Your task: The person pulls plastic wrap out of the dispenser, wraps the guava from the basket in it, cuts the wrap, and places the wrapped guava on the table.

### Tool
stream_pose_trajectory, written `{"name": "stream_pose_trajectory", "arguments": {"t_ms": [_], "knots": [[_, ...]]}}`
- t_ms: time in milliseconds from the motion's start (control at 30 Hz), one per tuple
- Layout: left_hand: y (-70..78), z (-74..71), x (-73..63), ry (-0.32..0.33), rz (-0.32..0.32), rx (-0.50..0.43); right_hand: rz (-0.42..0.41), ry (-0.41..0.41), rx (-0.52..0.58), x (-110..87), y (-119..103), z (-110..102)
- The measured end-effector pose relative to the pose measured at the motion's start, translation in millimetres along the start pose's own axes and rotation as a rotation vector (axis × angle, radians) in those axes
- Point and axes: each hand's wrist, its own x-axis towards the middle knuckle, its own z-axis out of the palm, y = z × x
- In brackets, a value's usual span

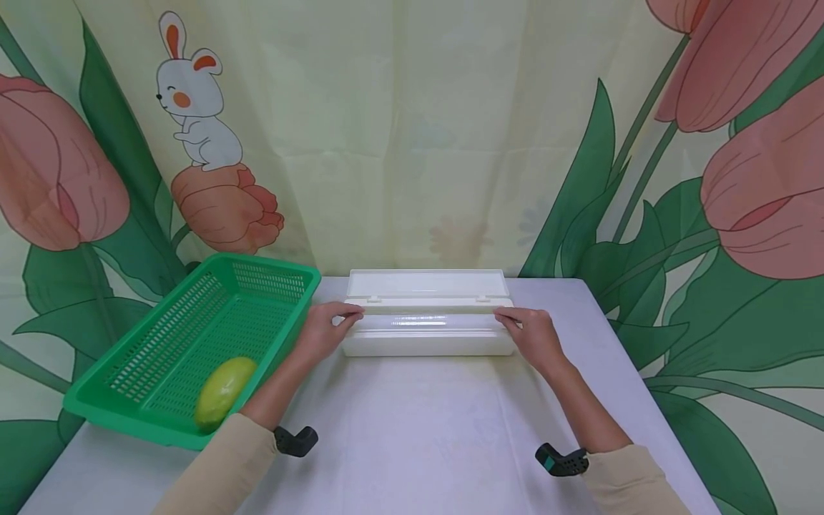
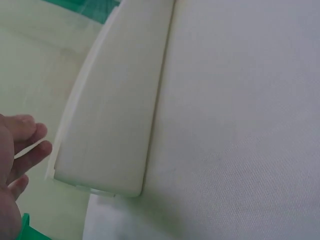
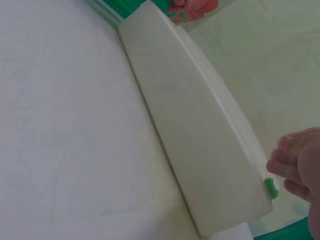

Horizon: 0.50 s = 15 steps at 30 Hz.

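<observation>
A white plastic-wrap dispenser [image 1: 428, 346] lies lengthwise across the table, its lid [image 1: 426, 283] raised at the back. Inside it shows a shiny roll of clear plastic wrap [image 1: 421, 321]. At the left end my left hand [image 1: 325, 329] pinches the wrap's edge between thumb and fingertips. My right hand [image 1: 534, 336] pinches it the same way at the right end. Both wrist views show the dispenser's smooth front, with the left hand [image 2: 20, 155] and right hand [image 3: 300, 165] at its ends. A small green tab [image 3: 271, 188] sits near the right fingertips.
A green basket [image 1: 129, 429] stands on the left, beside my left forearm, with a yellow-green oval fruit [image 1: 225, 392] in it. White cloth covers the table [image 1: 425, 436]. Behind hangs a curtain [image 1: 412, 143] printed with tulips and a rabbit.
</observation>
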Motion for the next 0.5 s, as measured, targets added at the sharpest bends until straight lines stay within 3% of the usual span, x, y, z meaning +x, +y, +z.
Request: {"name": "stream_pose_trajectory", "arguments": {"t_ms": [267, 500], "knots": [[1.4, -2.2, -0.9, -0.024, -0.037, -0.010, 0.004, 0.002, 0.011, -1.5, -1.4, -2.0], [2.4, -3.0, -1.8, -0.002, -0.038, -0.036, 0.037, -0.001, 0.069, -1.9, -0.9, -4.7]]}}
